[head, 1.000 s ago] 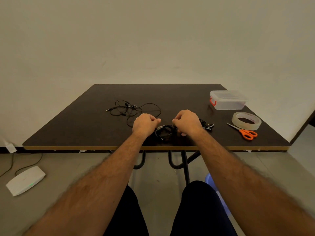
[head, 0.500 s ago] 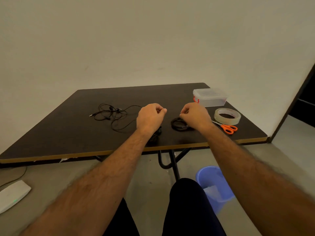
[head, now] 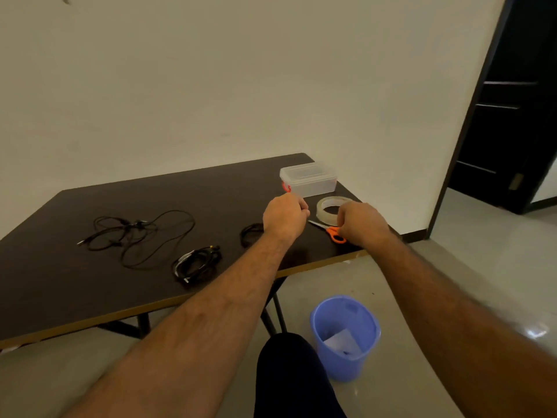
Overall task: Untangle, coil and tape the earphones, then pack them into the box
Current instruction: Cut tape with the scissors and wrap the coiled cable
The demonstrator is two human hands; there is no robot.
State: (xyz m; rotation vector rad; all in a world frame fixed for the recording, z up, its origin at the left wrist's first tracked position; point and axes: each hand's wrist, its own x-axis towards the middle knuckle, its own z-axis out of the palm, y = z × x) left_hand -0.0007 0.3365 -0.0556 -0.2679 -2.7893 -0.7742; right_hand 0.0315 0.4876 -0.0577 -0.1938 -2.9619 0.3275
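Head view, left fingers: curled in toward the palm on the left hand [head: 284, 214], held above the table; whether they pinch anything cannot be told.
Right fingers: curled downward on the right hand [head: 361, 221], over the near edge of the tape roll [head: 331, 209] and the scissors' handle; contact with either cannot be told.
Scissors: the orange-handled scissors [head: 330, 232] lie flat between the two hands, blades pointing left, handle partly hidden under the right hand.
Coiled earphones: a small black coil [head: 249, 233] lies on the table just beside the left wrist, partly hidden by it.
Second bundle: a black cable bundle [head: 196, 263] lies nearer the front edge, left of the left forearm.
Loose earphones: the tangled earphones [head: 135, 233] are spread out further left, well apart from both hands.
Box: the clear plastic box [head: 309, 179], lid on, with a red clasp, stands at the far right corner behind the tape roll.
Table: dark table [head: 60, 282] with a light edge strip.
Floor: a blue bin [head: 345, 336] with paper inside stands below the table's right end.
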